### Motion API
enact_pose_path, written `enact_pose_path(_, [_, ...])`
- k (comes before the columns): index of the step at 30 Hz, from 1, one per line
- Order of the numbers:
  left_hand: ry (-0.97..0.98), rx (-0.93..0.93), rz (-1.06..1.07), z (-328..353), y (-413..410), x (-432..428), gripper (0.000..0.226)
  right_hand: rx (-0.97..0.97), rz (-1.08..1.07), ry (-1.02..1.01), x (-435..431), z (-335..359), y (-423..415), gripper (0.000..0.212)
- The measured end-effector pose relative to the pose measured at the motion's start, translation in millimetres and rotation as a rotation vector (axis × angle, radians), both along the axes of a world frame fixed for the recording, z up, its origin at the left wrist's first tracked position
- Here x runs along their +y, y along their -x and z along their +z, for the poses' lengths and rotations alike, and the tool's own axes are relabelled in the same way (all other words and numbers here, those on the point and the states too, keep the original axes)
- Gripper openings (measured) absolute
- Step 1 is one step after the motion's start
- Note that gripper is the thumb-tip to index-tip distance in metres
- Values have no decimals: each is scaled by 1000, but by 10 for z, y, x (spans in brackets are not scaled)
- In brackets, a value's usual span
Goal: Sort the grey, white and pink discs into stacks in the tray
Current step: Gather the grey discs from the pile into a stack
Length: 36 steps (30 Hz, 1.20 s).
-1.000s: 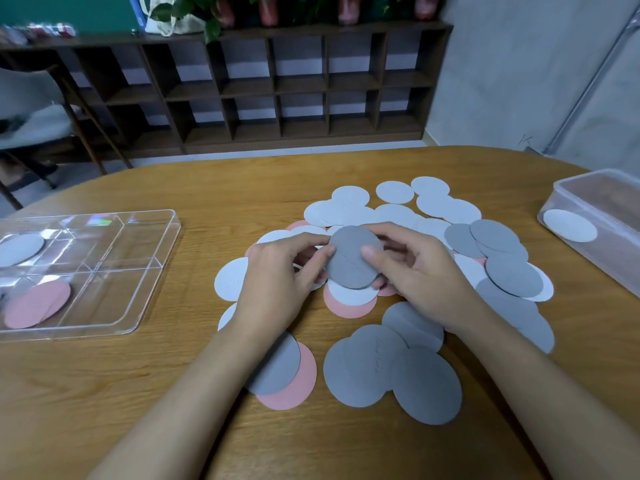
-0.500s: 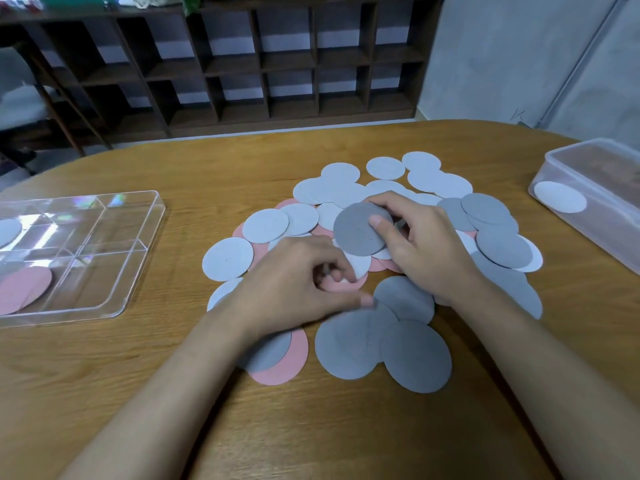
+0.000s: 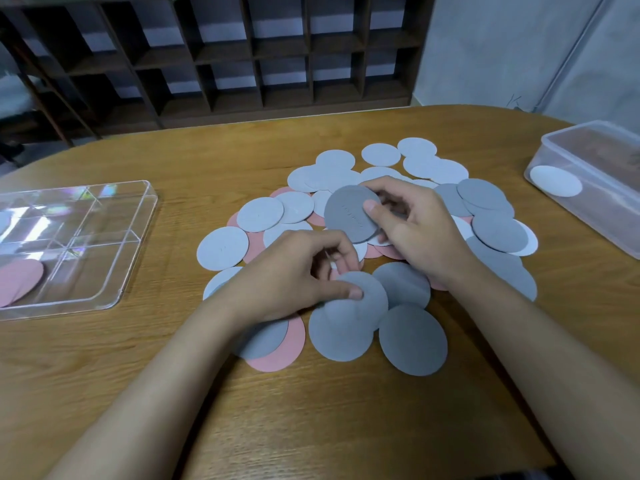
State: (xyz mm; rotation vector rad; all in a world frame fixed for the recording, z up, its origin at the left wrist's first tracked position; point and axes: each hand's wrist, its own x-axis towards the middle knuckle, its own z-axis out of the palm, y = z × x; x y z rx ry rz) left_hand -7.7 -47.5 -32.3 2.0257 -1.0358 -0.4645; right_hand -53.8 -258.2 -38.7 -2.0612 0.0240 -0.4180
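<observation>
Our right hand [image 3: 415, 230] pinches a grey disc [image 3: 349, 214], thumb on top, just above the centre of the pile [image 3: 221, 247], while our left hand [image 3: 291, 278] curls thumb and fingers onto the rim of a second grey disc [image 3: 363, 306] at 6 o'clock, likely gathering greys for the tray [image 3: 139, 244] at 9 o'clock.

Wooden table [image 3: 311, 427], dark shelving [image 3: 259, 57] behind, plastic tub [image 3: 609, 202] right

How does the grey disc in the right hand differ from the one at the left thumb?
The right hand holds the dark grey disc raised, tilted over the pile; the left hand pinches the pale grey disc low on other grey discs. The dark one bears faint marks; the pale one looks plain. Both are round.
</observation>
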Motion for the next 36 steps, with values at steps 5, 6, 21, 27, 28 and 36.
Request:
enact_pose_path(5, [199,183,120,38,-129,69,16,28,24,-39,16,36,23,27])
enact_pose_path(6, [242,190,155,37,-149,76,15,51,24,-78,25,42,32,29])
enact_pose_path(21, [326,-281,558,-78,-112,25,11,96,139,27,108,70,83,35])
enact_pose_path(27, [252,-349,549,-81,-70,-4,17,-65,71,406,117,-1,29,39])
enact_pose_path(28, [234,-410,542,-62,-53,-13,19,-76,56,419,111,-1,25,37])
enact_pose_path(36, [-85,-26,48,98,30,40,31,-51,-110,313,6,24,27,28])
